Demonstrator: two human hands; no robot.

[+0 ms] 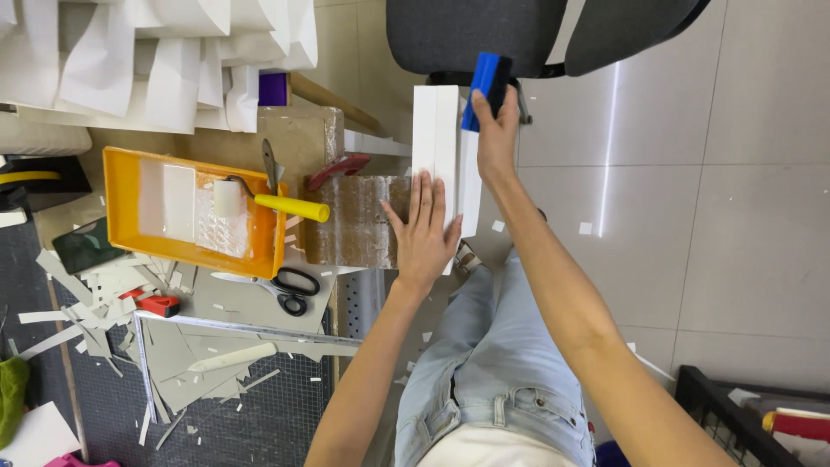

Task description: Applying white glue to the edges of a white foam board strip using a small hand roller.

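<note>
A tall white box stands upright on its end in front of me, beside a brown cardboard block. My left hand lies flat against the box's lower face, fingers spread. My right hand grips a blue scraper and presses its edge on the box's right side near the top. My legs in light jeans are below.
An orange paint tray holds a small roller with a yellow handle. Black-handled scissors, a red cutter, paper scraps and a metal ruler lie on the table. A grey chair stands ahead on the tiled floor.
</note>
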